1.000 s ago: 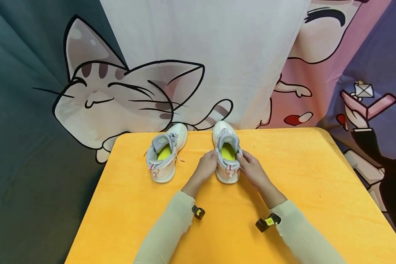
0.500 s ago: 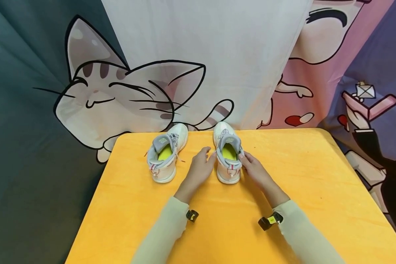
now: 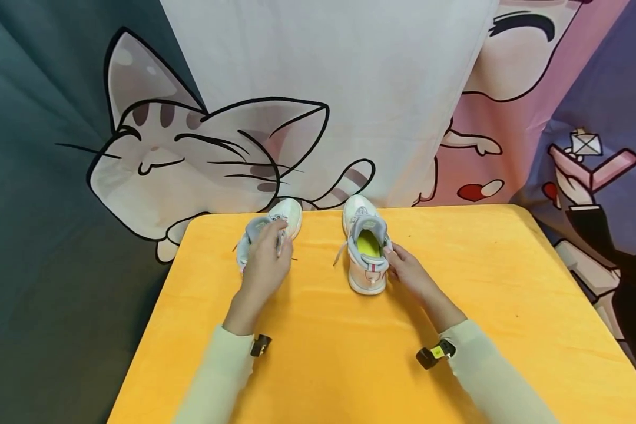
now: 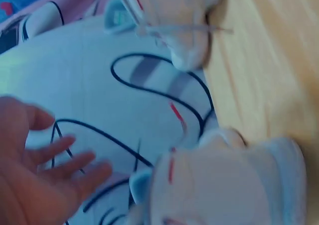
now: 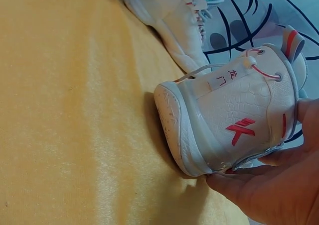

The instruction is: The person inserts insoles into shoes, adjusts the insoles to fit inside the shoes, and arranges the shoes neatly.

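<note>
Two white-and-grey sneakers stand side by side near the table's back edge, heels toward me. My right hand [image 3: 410,274] holds the right sneaker [image 3: 367,278] by its outer side, thumb at the collar. In the right wrist view, the fingers lie along that side near the sole, and the heel shows a red logo [image 5: 240,130]. Over the left sneaker [image 3: 292,217] is my left hand [image 3: 267,262], hiding much of its opening and heel. The left wrist view shows this hand [image 4: 45,172] with spread, loosely bent fingers and nothing in them, apart from the sneaker [image 4: 219,185].
A yellow cloth covers the table [image 3: 339,359]. Right behind its back edge hangs a curtain [image 3: 392,106] printed with a cat and other cartoon figures. A loose lace [image 3: 340,253] sticks out from the right sneaker toward the left one.
My left hand has let go of the right sneaker's inner side and moved left, over the left sneaker. The right hand keeps its hold, and both sneakers stay in place.
</note>
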### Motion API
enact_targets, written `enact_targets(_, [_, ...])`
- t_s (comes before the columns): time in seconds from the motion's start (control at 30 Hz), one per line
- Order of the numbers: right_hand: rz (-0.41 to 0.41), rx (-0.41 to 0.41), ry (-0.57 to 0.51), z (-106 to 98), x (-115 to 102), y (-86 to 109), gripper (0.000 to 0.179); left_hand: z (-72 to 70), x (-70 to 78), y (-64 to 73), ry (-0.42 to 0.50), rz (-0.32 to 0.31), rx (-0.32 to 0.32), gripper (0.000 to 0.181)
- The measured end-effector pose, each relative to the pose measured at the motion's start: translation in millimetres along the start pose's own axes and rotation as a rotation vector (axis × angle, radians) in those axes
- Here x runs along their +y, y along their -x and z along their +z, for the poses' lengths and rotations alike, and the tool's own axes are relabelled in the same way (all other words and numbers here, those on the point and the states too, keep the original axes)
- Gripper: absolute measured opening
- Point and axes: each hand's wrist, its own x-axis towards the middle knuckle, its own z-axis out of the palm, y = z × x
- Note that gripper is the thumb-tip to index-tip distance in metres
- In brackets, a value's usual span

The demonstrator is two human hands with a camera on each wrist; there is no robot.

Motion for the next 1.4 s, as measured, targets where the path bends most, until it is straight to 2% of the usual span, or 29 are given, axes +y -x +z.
enact_targets(0.1, [0.003,-0.004,0.003,1,0,0.3,0.064,-8.8,-15.6,-0.9,-0.063,-0.077,0.09,0.039])
enact_targets(0.17, [0.005,-0.008,0.007,0,0,0.3,0.065,-15.0,-28.2,-2.3,-0.093,-0.178,0.09,0.049])
enact_targets(0.23, [0.011,-0.011,0.001,0,1,-0.1,0.065,-22.2,-42.6,-5.1,-0.078,-0.295,0.031,0.06])
enact_targets(0.37, [0.013,-0.013,0.001,-1,3,-1.6,0.065,-35.2,-72.4,-12.3,0.07,-0.536,-0.156,0.076])
enact_targets(0.43, [0.008,-0.011,-0.004,-1,3,-2.4,0.064,-39.0,-83.9,-15.1,0.142,-0.621,-0.242,0.08])
enact_targets(0.5, [0.007,-0.005,0.001,-1,3,-3.2,0.064,-40.2,-91.3,-17.0,0.205,-0.675,-0.299,0.08])
enact_targets(0.67, [0.014,-0.021,-0.018,-2,7,-5.3,0.067,-40.5,-98.3,-18.7,0.295,-0.731,-0.374,0.071])
enact_targets(0.93, [0.007,-0.042,-0.076,-2,11,-6.7,0.068,-47.5,-111.5,-25.7,0.366,-0.718,-0.449,0.061])
enact_targets(1.17, [0.008,-0.055,-0.095,-1,11,-5.7,0.066,-48.1,-114.4,-22.9,0.411,-0.703,-0.394,0.056])
enact_targets(1.4, [-0.007,-0.069,-0.084,-3,11,-3.4,0.068,-37.3,-99.7,-13.4,0.474,-0.706,-0.323,0.057])
